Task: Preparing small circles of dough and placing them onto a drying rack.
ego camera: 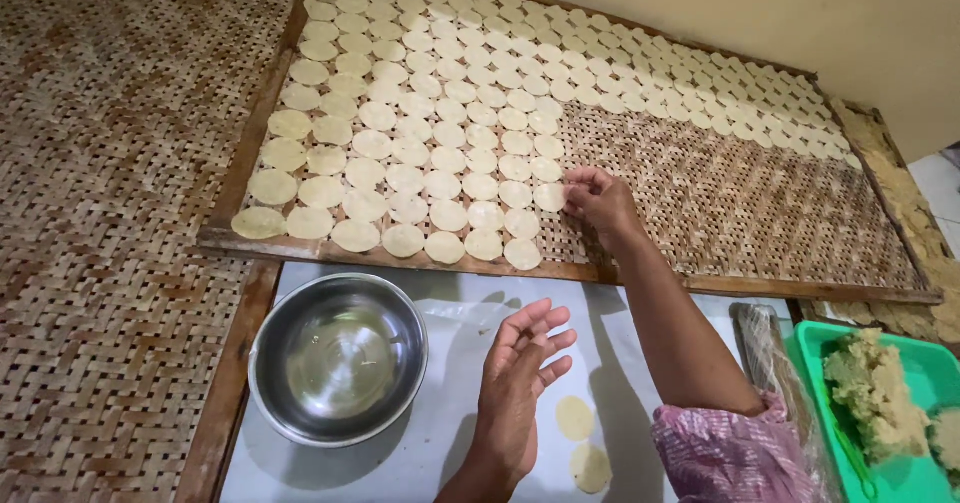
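as i look down from above, my right hand (598, 201) reaches onto a woven bamboo drying tray (740, 213) and its fingertips pinch the edge of a thin dough disc (549, 197), which lies at the end of a row, on the border between the filled part of the tray and the bare weave. my left hand (520, 383) hovers open above the pale bench (440, 433), fingers spread and slightly curled, holding nothing.

the tray has a dark wooden frame and a basket-weave of flat tan strips. its left half and far edge are covered with rows of round, cream-coloured discs, just beside or touching one another; the right near part is bare.

these discs look very light, soft and limp, likely to fold, stretch or tear if gripped hard, and perhaps a little tacky. i judge the best hold is a gentle pinch at the rim, or a lift from beneath with flat fingers.

on the bench, two more discs (580, 441) lie near my left wrist. to the left sits a round, shiny steel bowl (338, 359) with nothing in it. at the right, a green plastic tray (905, 463) holds crumbly, lumpy dough (872, 388), beside a roller wrapped in clear film (770, 358). coarse woven matting (110, 213) lies at the left.
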